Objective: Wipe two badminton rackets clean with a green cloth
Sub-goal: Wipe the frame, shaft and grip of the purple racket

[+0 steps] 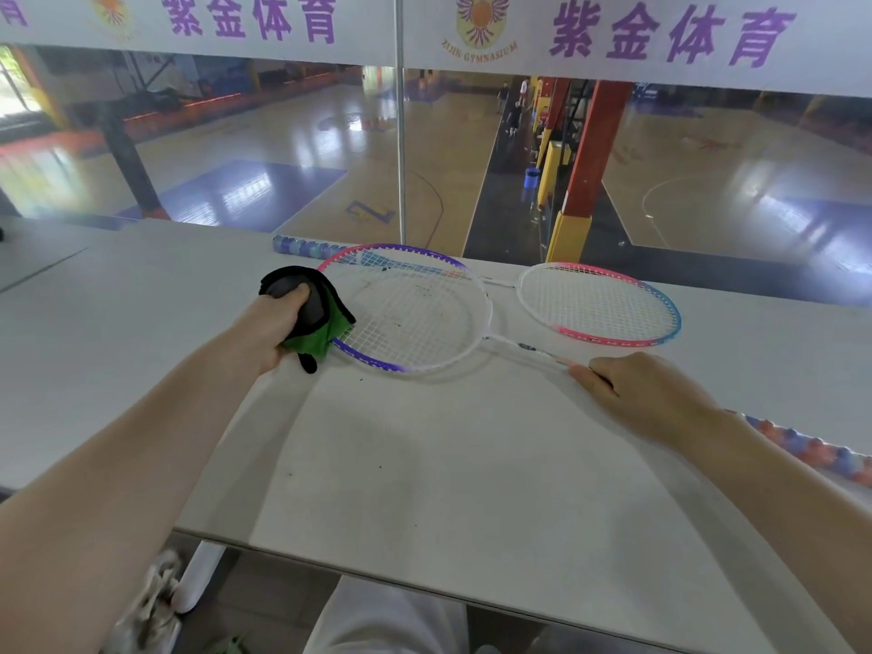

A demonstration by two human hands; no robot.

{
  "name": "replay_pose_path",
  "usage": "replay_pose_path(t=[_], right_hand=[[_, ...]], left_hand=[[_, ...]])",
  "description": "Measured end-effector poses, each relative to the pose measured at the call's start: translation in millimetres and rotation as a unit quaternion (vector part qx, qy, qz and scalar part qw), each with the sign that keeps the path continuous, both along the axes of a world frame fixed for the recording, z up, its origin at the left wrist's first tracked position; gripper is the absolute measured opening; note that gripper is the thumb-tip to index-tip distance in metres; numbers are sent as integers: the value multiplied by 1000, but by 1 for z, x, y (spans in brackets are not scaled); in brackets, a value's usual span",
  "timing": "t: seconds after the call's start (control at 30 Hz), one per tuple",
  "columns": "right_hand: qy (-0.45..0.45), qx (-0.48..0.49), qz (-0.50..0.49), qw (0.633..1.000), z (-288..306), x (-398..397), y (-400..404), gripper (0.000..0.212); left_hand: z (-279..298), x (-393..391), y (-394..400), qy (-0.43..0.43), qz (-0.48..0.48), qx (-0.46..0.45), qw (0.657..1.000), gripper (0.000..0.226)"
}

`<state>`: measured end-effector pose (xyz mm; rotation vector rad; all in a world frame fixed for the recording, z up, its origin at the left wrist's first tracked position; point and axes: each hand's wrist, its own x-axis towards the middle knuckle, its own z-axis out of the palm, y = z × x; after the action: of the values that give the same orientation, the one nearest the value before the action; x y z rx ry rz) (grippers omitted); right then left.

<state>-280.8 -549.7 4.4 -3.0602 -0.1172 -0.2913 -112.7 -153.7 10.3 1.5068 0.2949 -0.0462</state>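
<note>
Table edge: nearest the camera; white, flat, carries both rackets; dark specks scattered on the bare surface.
Left forearm: enters from lower left, reaches diagonally up and right, wrist roughly straight.
Left hand: fingers curled and clamped on the green cloth; thumb pressed into the bunched top.
Green cloth: wadded, dark on the outside, green at the lower fold; touches the left rim of the purple racket, overlapping the frame.
Purple racket: lies flat, head left, shaft running right toward the near edge; dark debris visible on the strings.
Step in hand (judgement): wiping the head of the purple racket, starting at the left rim.
Technique, cloth: keep a flat green face on the strings; sweep left to right along the string grid; use light pressure only, to avoid shifting strings.
Technique, debris: carry specks off the rim rather than into the mesh; refold to a fresh face once soiled.
Right hand: fingers closed together over the shaft and handle end, pinning the racket to the table; knuckles up.
Right forearm: enters from lower right, angled up and left.
Technique, bracing: hold the shaft down firmly to stop the head from sliding under the wipe.
Pink-and-blue racket: flat, just right of the purple head, untouched; judged next.
</note>
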Motion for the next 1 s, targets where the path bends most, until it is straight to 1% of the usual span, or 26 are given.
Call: replay_pose_path(t=[0.27, 0.4, 0.6, 0.7, 0.87, 1.0], right_hand=[[26, -5, 6, 1000, 0, -6, -7, 53], [30, -19, 5, 999, -1, -8, -12, 55], [29, -29, 26, 999, -4, -6, -20, 58], [35, -27, 35, 998, -4, -5, -19, 52], [43, -32, 57, 997, -2, -4, -18, 45], [41, -38, 66, 996, -6, -3, -23, 47]], left_hand=[[2, 9, 9, -14, -40, 86, 995, 36], [2, 10, 14, 7, -94, 119, 988, 29], [4, 14, 17, 16, -153, 166, 974, 37], [6, 16, 15, 18, -161, 169, 972, 37], [14, 15, 12, 15, -203, 205, 957, 23], [19, 13, 14, 26, -269, 203, 941, 16]])
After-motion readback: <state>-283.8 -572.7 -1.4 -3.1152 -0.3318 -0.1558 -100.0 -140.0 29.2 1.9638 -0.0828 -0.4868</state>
